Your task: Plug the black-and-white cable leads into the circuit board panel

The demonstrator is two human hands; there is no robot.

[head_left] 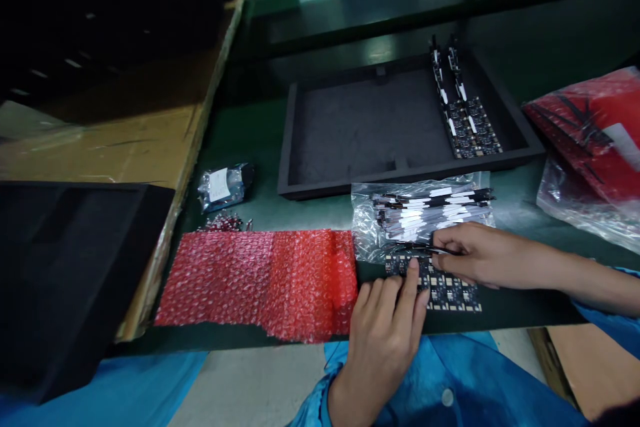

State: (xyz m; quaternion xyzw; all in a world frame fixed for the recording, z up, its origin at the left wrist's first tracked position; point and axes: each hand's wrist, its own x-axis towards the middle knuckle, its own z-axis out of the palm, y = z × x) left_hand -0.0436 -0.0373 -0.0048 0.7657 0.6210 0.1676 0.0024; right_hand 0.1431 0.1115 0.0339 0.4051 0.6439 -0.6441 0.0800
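A black circuit board panel (453, 293) with rows of light pads lies flat near the table's front edge. My left hand (387, 320) is on its left part, fingers stretched out and the index fingertip at the panel's upper edge. At the upper right of the panel, my right hand (467, 253) is closed in a pinch on a thin black cable (443, 249), which runs along the panel's top edge; its far end is hard to make out. Just behind lies a clear plastic bag (363, 213) with a bundle of black-and-white cables (425, 213) on it.
A black foam tray (350, 127) behind holds board panels (475, 127) with cables at its right. Red bubble wrap (250, 280) lies left, near a small labelled bag (220, 185). Red packaging (595, 127) is at right. A cardboard box (150, 140) and another black tray (75, 267) stand left.
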